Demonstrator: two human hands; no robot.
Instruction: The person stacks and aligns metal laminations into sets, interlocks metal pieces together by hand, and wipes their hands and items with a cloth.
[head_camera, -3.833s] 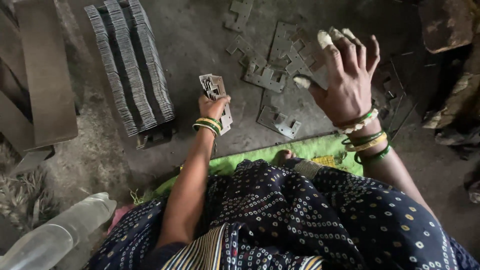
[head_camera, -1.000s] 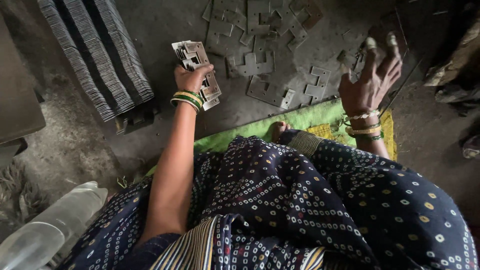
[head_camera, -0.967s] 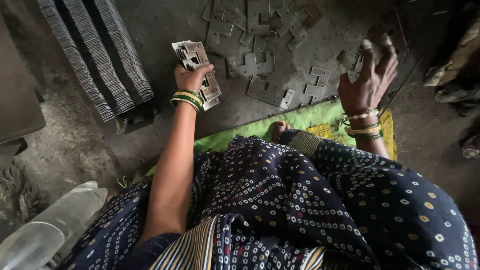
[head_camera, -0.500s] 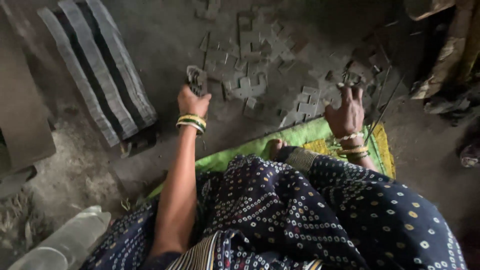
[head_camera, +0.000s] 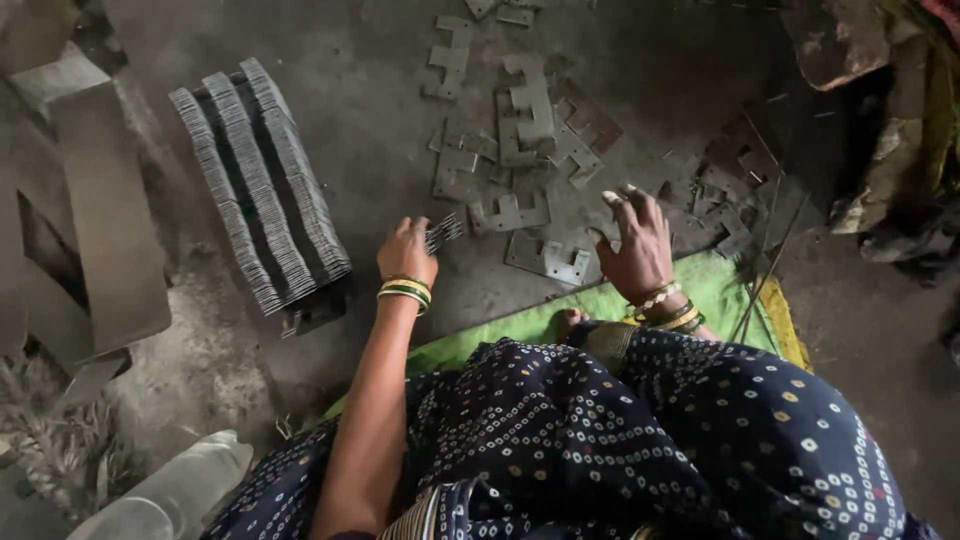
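Note:
My left hand (head_camera: 405, 252) grips a small stack of thin grey metal plates (head_camera: 442, 232), held edge-on just above the concrete floor. My right hand (head_camera: 632, 244) hovers with fingers spread over loose flat metal plates (head_camera: 545, 258) scattered on the floor, nearest to one lying by the green mat; it holds nothing. More loose plates (head_camera: 520, 120) lie farther away. To the left stands a large packed block of the same plates (head_camera: 260, 180), set on edge in rows.
I sit on a green mat (head_camera: 500, 335) with a dark dotted cloth over my knees. Brown cardboard pieces (head_camera: 95, 220) lie at the left, a pale plastic bottle (head_camera: 170, 495) at lower left, thin wires (head_camera: 760, 270) and dark clutter (head_camera: 880, 140) at right.
My left hand has lowered with its stack toward the floor. My right hand came down from raised to the plates near the mat. The view has shifted.

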